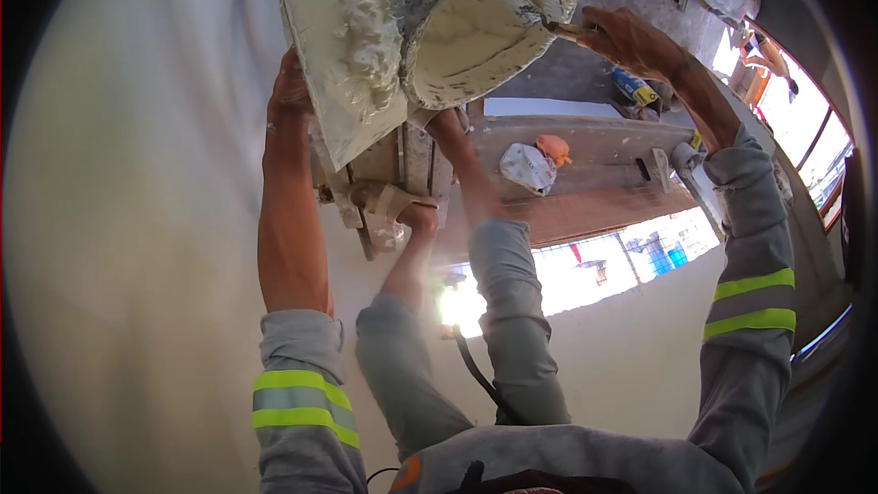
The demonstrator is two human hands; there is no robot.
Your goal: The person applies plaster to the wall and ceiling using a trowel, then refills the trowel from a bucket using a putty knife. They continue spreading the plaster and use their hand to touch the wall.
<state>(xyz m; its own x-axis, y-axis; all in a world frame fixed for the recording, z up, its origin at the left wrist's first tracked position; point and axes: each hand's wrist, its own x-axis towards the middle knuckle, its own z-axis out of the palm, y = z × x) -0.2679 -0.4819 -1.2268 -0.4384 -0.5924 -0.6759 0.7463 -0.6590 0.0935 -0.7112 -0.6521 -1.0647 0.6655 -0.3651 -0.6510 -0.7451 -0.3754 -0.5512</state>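
Plaster-smeared board [315, 64] in left hand [291, 91], pale surface [137, 220] behind.

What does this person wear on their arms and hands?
Both arms are in grey long sleeves, each crossed by two yellow-green reflective bands. The left sleeve is pushed up to about the elbow and leaves the forearm bare. The right sleeve reaches the wrist. The left hand and the right hand are bare, with no gloves.
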